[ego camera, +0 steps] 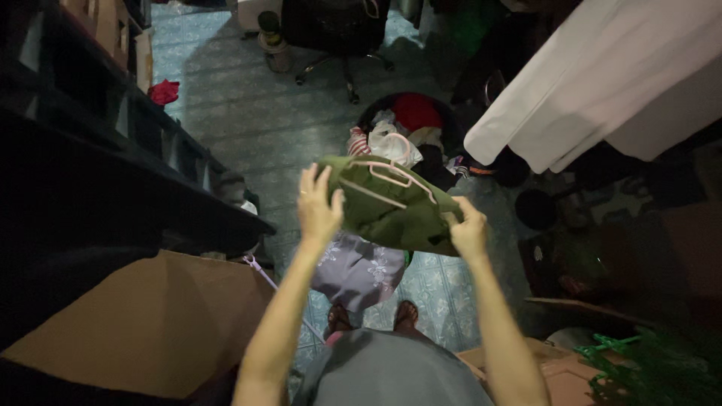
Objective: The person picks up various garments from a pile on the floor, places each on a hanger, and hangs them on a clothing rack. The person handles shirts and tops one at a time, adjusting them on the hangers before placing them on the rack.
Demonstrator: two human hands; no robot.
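Observation:
A dark green garment [395, 210] is held up in front of me with a pale pink hanger [395, 174] lying on it. My left hand [318, 207] grips the garment's left edge, fingers spread upward. On the garment's right edge, my right hand [468, 229] pinches the cloth. Below the garment a grey patterned cloth [357, 269] hangs down. My sandalled feet show on the tiled floor beneath.
A dark laundry basket [410, 124] with red and white clothes stands on the floor ahead. A white garment [594, 83] hangs at upper right. Dark shelves [113, 158] run along the left, a cardboard box [158, 323] at lower left, green hangers [639, 368] at lower right, an office chair [338, 37] behind.

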